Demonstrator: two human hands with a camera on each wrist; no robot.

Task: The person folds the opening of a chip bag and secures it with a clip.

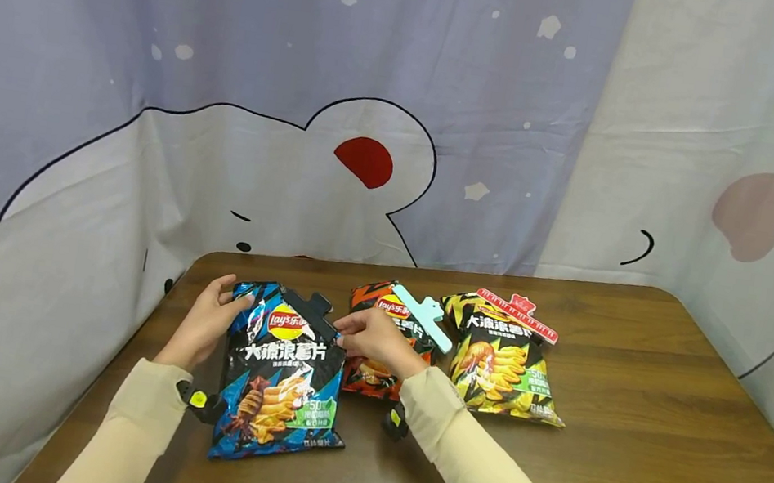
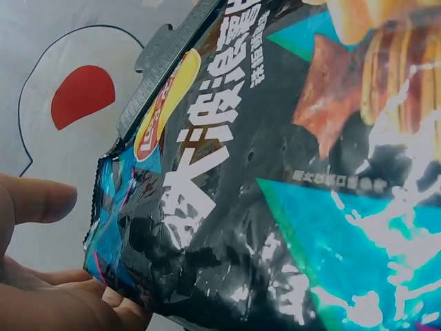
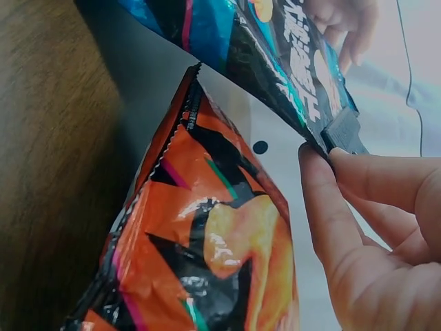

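Observation:
A blue and black bag of potato chips (image 1: 282,375) is held up in front of me, its top edge folded under a black bag clip (image 1: 308,315). At its upper left corner is my left hand (image 1: 203,325); in the left wrist view the thumb (image 2: 43,200) stands off the bag while the other fingers lie behind its edge. My right hand (image 1: 376,339) pinches the upper right corner, thumb and forefinger right at the end of the clip (image 3: 343,132).
Behind my right hand lies an orange chip bag (image 1: 371,379) with a mint green clip (image 1: 423,318). To its right is a yellow chip bag (image 1: 503,365) with a red clip (image 1: 518,315). All are on a wooden table (image 1: 658,428), with a printed curtain (image 1: 495,108) behind.

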